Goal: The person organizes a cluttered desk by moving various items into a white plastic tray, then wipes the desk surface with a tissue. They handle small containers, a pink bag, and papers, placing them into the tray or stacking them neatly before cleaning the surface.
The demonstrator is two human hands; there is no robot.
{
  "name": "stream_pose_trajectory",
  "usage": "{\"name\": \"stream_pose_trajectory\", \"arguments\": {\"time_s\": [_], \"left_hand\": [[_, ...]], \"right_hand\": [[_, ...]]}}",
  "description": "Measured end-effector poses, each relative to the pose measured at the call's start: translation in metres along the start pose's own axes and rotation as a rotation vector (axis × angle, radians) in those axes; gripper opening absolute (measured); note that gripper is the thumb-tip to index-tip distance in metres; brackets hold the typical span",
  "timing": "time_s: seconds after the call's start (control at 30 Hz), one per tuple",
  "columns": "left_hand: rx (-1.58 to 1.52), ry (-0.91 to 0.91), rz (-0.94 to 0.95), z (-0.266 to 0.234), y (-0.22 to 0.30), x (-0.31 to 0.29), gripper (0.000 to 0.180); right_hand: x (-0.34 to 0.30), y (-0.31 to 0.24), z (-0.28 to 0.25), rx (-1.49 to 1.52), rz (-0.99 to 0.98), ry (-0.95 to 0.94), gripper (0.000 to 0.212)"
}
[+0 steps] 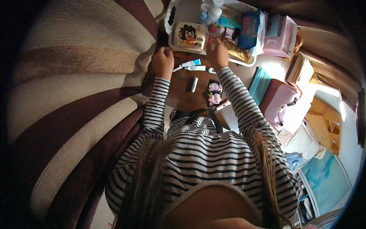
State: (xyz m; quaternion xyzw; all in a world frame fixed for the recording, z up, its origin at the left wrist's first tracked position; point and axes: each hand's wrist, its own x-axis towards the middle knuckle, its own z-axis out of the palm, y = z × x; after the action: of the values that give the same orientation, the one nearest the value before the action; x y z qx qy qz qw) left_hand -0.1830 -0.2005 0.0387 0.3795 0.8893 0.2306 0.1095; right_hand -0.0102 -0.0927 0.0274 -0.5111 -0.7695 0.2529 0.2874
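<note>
A white plastic bin (166, 23) full of small items stands on the brown table (181, 91). My right hand (218, 53) reaches over its front edge, fingers closed near a small pinkish-red item (212, 38); whether they grip it is hard to see. Curled closed, my left hand (164, 62) is by the bin's front left corner, and anything inside it is hidden. Beside my right hand in the bin sits a cream box (190, 36) with a cartoon girl. Between my hands on the table lie a blue-and-white tube (190, 63) and a white tube (195, 68).
White bottles (214, 15), a blue pack (249, 30) and glasses (231, 44) fill the bin. Nearer me lie a white stick (194, 84) and a pink-and-black packet (214, 94). A pink box (280, 40) and pink case (281, 101) stand right; striped curtain (76, 84) hangs left.
</note>
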Motion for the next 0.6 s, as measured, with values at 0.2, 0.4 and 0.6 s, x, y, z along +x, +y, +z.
{"name": "stream_pose_trajectory", "arguments": {"time_s": [0.2, 0.4, 0.6], "left_hand": [[-0.137, -0.188, -0.081, 0.042, -0.045, -0.054, 0.024], [0.363, -0.224, 0.225, 0.048, -0.051, -0.082, 0.036], [0.308, -0.405, 0.212, 0.063, -0.063, -0.08, 0.023]], "right_hand": [[-0.085, 0.029, -0.045, 0.237, 0.258, 0.037, 0.014], [-0.174, 0.058, -0.061, 0.124, 0.402, -0.062, 0.008], [-0.199, 0.054, -0.064, 0.108, 0.342, -0.119, 0.01]]}}
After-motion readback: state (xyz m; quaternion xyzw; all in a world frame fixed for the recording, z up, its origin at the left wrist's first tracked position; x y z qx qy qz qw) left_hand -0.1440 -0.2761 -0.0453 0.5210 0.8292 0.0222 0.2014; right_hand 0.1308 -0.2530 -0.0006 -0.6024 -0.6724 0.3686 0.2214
